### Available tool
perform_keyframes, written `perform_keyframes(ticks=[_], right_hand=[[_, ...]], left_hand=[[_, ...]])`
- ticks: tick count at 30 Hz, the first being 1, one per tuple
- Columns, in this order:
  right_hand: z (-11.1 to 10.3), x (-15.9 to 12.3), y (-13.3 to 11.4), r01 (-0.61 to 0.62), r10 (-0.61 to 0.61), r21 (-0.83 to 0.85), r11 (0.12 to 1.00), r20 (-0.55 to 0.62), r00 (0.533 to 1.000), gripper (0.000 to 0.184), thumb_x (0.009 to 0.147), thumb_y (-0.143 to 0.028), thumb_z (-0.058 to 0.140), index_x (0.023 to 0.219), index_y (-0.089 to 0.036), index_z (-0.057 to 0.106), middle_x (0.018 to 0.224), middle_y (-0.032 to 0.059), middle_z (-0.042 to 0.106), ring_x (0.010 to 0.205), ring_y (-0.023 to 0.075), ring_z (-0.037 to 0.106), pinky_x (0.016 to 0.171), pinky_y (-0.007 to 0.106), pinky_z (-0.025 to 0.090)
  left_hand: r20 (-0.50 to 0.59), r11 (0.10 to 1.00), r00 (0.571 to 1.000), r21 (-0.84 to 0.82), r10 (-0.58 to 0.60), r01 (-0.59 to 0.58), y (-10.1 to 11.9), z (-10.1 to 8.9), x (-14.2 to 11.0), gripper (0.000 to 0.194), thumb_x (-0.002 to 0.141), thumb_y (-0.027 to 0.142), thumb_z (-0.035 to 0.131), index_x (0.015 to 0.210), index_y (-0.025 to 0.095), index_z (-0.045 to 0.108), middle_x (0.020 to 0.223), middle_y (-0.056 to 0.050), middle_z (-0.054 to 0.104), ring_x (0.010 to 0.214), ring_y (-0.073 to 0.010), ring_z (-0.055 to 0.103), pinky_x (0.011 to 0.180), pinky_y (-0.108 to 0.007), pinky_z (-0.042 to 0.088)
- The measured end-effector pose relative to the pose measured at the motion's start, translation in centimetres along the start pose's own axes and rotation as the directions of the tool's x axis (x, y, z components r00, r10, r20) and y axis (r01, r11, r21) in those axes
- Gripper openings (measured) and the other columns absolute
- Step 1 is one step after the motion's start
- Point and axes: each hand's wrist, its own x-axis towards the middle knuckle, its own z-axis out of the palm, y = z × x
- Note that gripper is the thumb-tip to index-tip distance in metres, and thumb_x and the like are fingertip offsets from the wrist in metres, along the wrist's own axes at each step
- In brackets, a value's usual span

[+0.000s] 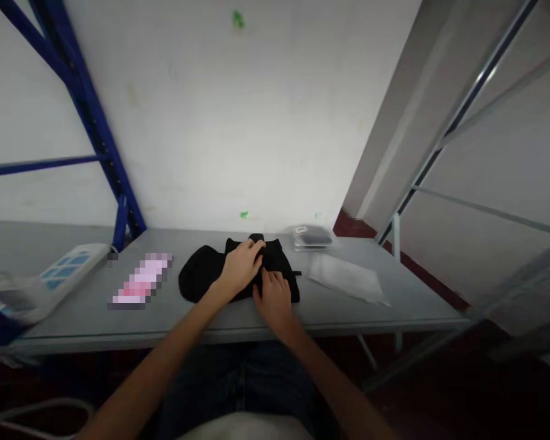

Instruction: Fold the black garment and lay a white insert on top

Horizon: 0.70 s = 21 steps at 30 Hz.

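A black cloth item (201, 275) lies on the grey tabletop in front of me. Its left end is a rounded lobe, and a short strap sticks out at its right side. My left hand (242, 266) reaches over the middle of the cloth with its fingers curled into it. Just to the right and nearer to me, my right hand (275, 296) also grips the cloth, fingers bent. Between the two hands the fabric is bunched, and the fingertips are partly hidden in the black folds. What exact kind of item it is, I cannot tell.
A clear plastic bag (346, 278) lies right of the cloth, with a packaged dark item (312, 236) behind it. Left are a blurred-out pink object (142, 281) and a white power strip (68, 269). A blue rack post (91, 116) rises at the left, before a white wall.
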Motion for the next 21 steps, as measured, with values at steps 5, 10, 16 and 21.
perform_keyframes(ticks=[5, 10, 16, 21], right_hand=[[-3.1, -0.6, 4.4, -0.097, 0.098, 0.021, 0.995, -0.044, 0.994, 0.022, 0.101, -0.025, 0.051, 0.099, -0.023, 0.073, 0.096, 0.0068, 0.077, 0.093, 0.0236, 0.069, 0.082, 0.033, 0.049], [-3.7, 2.2, 8.6, -0.206, 0.216, 0.269, 0.941, -0.008, 0.976, 0.023, 0.101, -0.029, 0.054, 0.117, -0.025, 0.069, 0.099, 0.0028, 0.079, 0.089, 0.0198, 0.074, 0.080, 0.029, 0.052], [-1.9, 5.3, 8.1, -0.199, 0.191, 0.341, 0.919, 0.057, 0.980, 0.032, 0.103, -0.039, 0.053, 0.123, -0.022, 0.071, 0.102, 0.0059, 0.080, 0.098, 0.0224, 0.076, 0.087, 0.031, 0.055], [-0.7, 5.6, 6.5, -0.174, 0.161, 0.303, 0.937, 0.069, 0.985, 0.024, 0.100, -0.032, 0.057, 0.106, -0.022, 0.078, 0.101, 0.0067, 0.081, 0.099, 0.0247, 0.076, 0.089, 0.033, 0.056]], left_hand=[[0.134, 0.993, 0.985, 0.044, 0.107, -0.114, 1.5, 2.4, 0.0, 0.036, 0.092, 0.021, 0.062, 0.128, 0.023, 0.056, 0.117, -0.009, 0.067, 0.114, -0.0285, 0.060, 0.095, -0.039, 0.053], [0.089, 0.999, 0.996, 0.039, 0.008, -0.011, 0.3, 2.7, -2.2, 0.041, 0.092, 0.026, 0.066, 0.130, 0.023, 0.052, 0.125, -0.010, 0.062, 0.120, -0.0286, 0.057, 0.094, -0.038, 0.053], [0.144, 0.979, 0.969, 0.053, -0.201, 0.196, -1.9, 2.4, -3.8, 0.023, 0.093, 0.025, 0.062, 0.115, 0.025, 0.056, 0.111, -0.006, 0.066, 0.103, -0.0243, 0.066, 0.078, -0.032, 0.052], [0.072, 0.981, 0.981, -0.063, -0.179, 0.183, -3.0, 2.9, -4.1, 0.016, 0.091, 0.016, 0.053, 0.103, 0.025, 0.057, 0.098, -0.004, 0.069, 0.089, -0.0224, 0.068, 0.074, -0.032, 0.051]])
